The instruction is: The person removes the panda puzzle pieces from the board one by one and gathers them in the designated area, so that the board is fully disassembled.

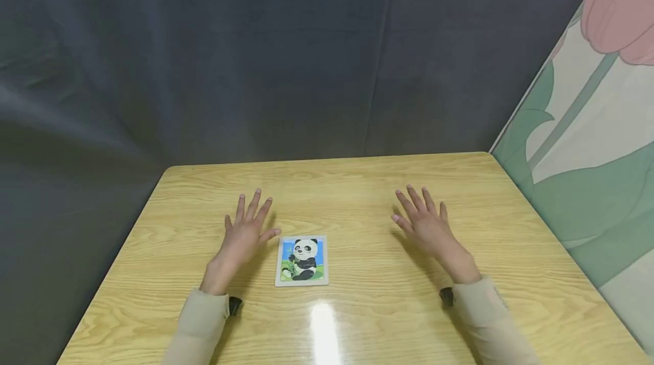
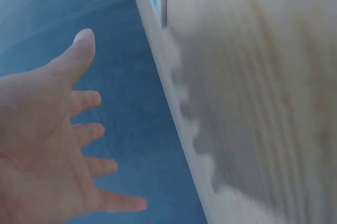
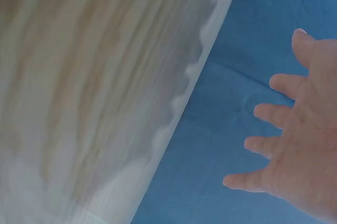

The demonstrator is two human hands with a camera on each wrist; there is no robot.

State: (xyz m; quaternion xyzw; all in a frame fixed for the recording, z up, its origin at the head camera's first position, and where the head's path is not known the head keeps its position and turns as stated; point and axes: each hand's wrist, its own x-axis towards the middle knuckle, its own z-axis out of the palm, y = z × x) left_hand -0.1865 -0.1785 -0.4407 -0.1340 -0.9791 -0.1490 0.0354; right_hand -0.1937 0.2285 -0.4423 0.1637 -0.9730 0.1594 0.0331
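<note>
White-edged, the picture (image 1: 305, 261) looks finished, seemingly nothing undone, as our empty left hand (image 1: 242, 240) and right hand (image 1: 430, 231) spread fingers wide to its left and right.

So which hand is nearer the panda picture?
The left hand: its thumb is close to the top left corner of the panda picture. The right hand is farther off, across a stretch of table.
</note>
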